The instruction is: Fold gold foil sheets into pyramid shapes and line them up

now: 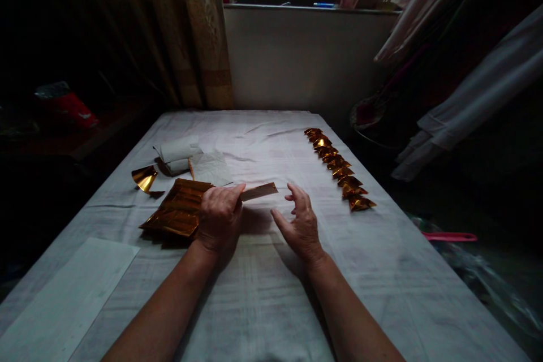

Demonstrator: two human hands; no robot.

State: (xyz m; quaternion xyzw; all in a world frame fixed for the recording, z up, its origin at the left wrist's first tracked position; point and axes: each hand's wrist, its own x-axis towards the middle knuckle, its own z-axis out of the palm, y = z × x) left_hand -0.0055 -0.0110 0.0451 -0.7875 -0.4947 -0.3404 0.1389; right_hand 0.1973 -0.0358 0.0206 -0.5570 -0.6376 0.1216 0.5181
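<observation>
My left hand [220, 216] is closed on one end of a narrow strip of gold foil paper [259, 191], which sticks out to the right just above the white-covered table [382, 271]. My right hand [300, 223] hovers a little to the right of the strip, fingers apart and slightly curled, holding nothing. A stack of gold foil sheets [179, 208] lies directly left of my left hand. A row of several folded gold foil pieces [339, 169] runs diagonally along the table's right side.
A single curled gold piece [145, 177] lies at the left edge. White folded paper [180, 155] sits behind the stack. A pale sheet [63, 300] lies at the near left. A curtain [186, 28], a window sill [309, 7] and hanging white cloth [479, 90] surround the table.
</observation>
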